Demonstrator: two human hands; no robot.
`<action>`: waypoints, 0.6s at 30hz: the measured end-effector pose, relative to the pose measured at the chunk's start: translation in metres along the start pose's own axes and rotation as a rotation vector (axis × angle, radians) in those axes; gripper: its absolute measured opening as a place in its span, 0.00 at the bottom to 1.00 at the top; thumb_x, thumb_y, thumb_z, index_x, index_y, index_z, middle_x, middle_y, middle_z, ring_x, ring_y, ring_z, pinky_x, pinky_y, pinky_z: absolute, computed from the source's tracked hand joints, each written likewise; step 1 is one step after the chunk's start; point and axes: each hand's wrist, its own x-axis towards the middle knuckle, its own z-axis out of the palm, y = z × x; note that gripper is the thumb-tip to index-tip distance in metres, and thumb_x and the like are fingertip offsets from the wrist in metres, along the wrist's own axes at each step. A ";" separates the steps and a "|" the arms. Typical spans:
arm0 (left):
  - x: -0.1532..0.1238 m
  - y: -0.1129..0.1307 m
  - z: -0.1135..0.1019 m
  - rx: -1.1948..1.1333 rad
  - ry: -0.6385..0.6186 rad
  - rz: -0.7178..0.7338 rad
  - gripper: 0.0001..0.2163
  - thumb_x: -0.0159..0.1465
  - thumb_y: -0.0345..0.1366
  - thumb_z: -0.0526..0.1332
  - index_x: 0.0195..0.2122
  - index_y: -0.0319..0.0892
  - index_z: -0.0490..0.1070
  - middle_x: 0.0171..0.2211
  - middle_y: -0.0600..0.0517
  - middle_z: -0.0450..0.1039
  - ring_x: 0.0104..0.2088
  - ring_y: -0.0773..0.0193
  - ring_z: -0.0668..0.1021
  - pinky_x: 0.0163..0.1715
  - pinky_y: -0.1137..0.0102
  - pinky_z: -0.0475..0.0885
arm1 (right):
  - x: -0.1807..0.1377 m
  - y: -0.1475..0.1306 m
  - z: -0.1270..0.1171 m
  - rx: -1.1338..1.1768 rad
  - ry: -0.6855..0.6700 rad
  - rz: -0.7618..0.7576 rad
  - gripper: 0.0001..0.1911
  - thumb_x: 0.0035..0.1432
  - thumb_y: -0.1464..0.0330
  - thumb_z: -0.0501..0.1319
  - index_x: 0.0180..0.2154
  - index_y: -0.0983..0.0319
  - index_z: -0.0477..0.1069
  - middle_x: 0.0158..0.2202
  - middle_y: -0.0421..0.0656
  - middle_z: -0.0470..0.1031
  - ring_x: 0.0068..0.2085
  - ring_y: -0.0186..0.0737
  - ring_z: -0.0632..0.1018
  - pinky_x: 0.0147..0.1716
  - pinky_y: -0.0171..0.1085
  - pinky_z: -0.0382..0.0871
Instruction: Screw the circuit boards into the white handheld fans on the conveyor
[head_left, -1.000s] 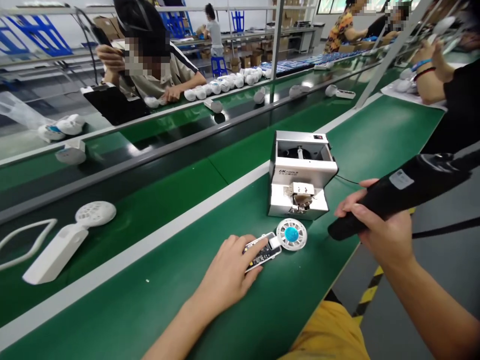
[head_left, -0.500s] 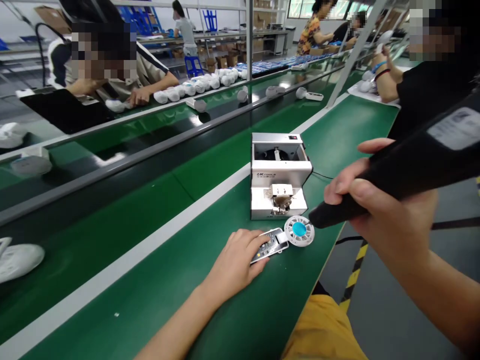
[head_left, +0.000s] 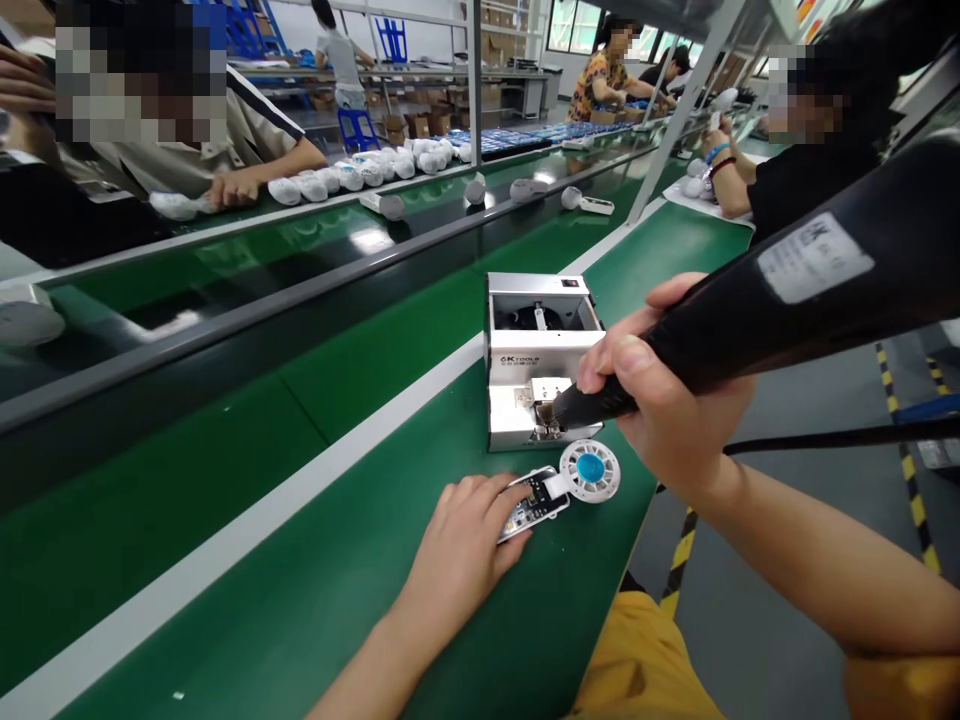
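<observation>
My left hand (head_left: 469,535) is closed on the handle end of a small handheld fan (head_left: 590,471), pressing it against the green bench. The fan's white round head has a blue centre, and a circuit board (head_left: 534,498) is exposed in its handle. A black electric screwdriver (head_left: 720,330) with a white label is gripped in my right hand (head_left: 667,395). Its tip meets the front of a silver screw feeder (head_left: 544,355) marked "6K TOOLS", just behind the fan; whether a screw is on the bit cannot be seen.
Beyond a white strip runs a dark conveyor (head_left: 300,290) carrying several white fan parts (head_left: 384,206). Across it sits a co-worker (head_left: 247,150) near a row of white wrapped pieces (head_left: 352,177). Another person in black (head_left: 817,160) works at the right. A dark cable (head_left: 825,438) hangs beside the bench edge.
My right hand has carried the screwdriver left, from beside the fan head to the front of the screw feeder. My left hand still holds the fan. The view has shifted slightly.
</observation>
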 end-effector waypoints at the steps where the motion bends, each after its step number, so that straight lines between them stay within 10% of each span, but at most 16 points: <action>1: 0.000 0.000 0.000 -0.005 0.001 0.005 0.18 0.65 0.32 0.63 0.55 0.48 0.64 0.56 0.48 0.69 0.49 0.52 0.70 0.44 0.58 0.66 | -0.001 0.001 0.000 -0.007 -0.009 0.010 0.13 0.54 0.67 0.67 0.39 0.56 0.65 0.22 0.33 0.69 0.20 0.39 0.72 0.25 0.43 0.72; 18: 0.002 -0.002 0.002 -0.049 0.000 0.018 0.19 0.64 0.33 0.65 0.55 0.47 0.63 0.55 0.50 0.70 0.47 0.52 0.70 0.43 0.58 0.65 | -0.038 0.002 -0.015 0.131 -0.258 0.210 0.17 0.57 0.74 0.64 0.45 0.55 0.63 0.27 0.35 0.72 0.23 0.38 0.74 0.21 0.41 0.71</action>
